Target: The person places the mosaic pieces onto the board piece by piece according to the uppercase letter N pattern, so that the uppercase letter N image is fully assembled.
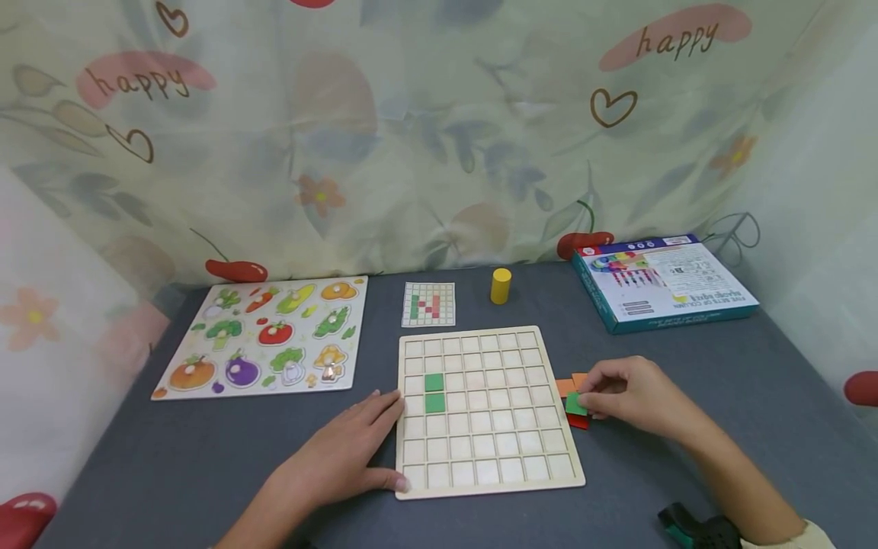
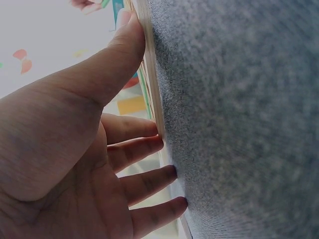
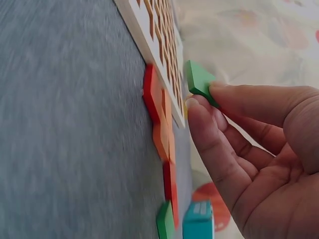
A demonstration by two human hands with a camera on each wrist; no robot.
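Note:
My right hand (image 1: pixel 634 396) pinches a green square tile (image 3: pixel 200 78) between thumb and fingers, raised just off the right side of a wooden grid board (image 1: pixel 483 425). Below it, orange tiles (image 1: pixel 565 387) and red tiles (image 1: pixel 578 422) lie in a loose group along the board's edge. Against the board's left edge rests my left hand (image 1: pixel 336 454), its fingers extended and the thumb at the near corner. Two green tiles (image 1: pixel 435 402) sit one above the other in the grid's second column. In the right wrist view another green tile (image 3: pixel 165 220) lies on the cloth.
Behind the board is a small pattern card (image 1: pixel 428 305) with green and red squares. A yellow cylinder (image 1: pixel 501 286) stands beside it. At the left lies a vegetable puzzle board (image 1: pixel 257 339); at the back right, a flat box (image 1: pixel 665 282).

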